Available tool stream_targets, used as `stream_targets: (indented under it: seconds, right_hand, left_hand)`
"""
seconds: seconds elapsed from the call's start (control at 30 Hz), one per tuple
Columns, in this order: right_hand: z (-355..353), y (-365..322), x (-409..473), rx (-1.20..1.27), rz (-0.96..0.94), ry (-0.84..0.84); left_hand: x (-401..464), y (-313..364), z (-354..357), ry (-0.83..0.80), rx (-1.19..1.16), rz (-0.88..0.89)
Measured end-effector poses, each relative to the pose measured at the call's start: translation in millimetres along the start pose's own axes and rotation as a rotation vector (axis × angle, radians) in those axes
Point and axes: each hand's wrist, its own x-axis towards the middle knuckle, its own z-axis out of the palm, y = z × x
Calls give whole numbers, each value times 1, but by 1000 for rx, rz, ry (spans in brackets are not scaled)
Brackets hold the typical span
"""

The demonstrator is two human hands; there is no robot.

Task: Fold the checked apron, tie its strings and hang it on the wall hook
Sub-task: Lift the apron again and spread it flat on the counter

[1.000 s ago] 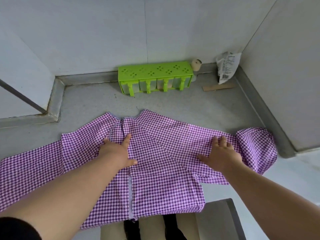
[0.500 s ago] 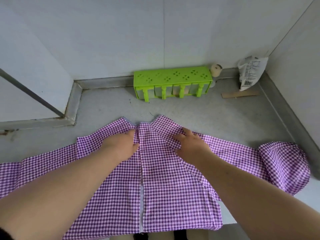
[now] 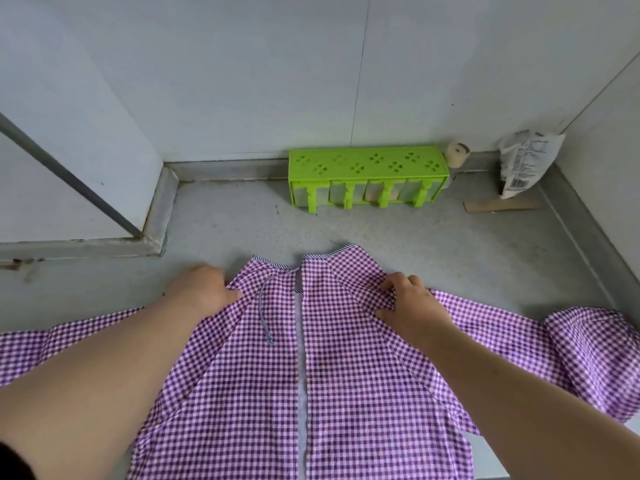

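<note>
The apron (image 3: 311, 368) lies flat on the tabletop (image 3: 415, 237), long axis left to right. Left hand (image 3: 204, 292) and right hand (image 3: 412, 303) each pinch a shoulder beside the neck; string (image 3: 265, 313) between them, nearer the left.

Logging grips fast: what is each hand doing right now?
Left hand: fingers curled, gripping the apron at its left shoulder.
Right hand: pinching the apron's right shoulder.
</note>
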Motion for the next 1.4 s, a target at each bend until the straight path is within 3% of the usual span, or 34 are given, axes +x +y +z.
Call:
stream_targets:
  seconds: [0.13,0.23,0.4,0.8,0.97,1.23,1.4]
  right_hand:
    - [1,2,-9,119,104,2]
    - [-3,4,-20,234,197,-17]
    - [-11,8,-36,220,181,-83]
    - [-117,-48,-108,284,91,144]
    - [-168,-81,-133,536,67,261]
    - [-224,-124,-169,1034,69,343]
    - [-241,-141,-185,1199,-88,412]
  left_hand:
    - [-14,0,0,69,155,53]
    - [-23,-4,-2,17,9,91]
    - [-42,-4,-19,26,-151,151]
    - [-127,-41,-135,128,-339,235]
    - [-172,-54,-192,184,-562,275]
    - [-231,-68,-250,93,-1038,227]
    - [-273,-60,-270,-2,-1212,294]
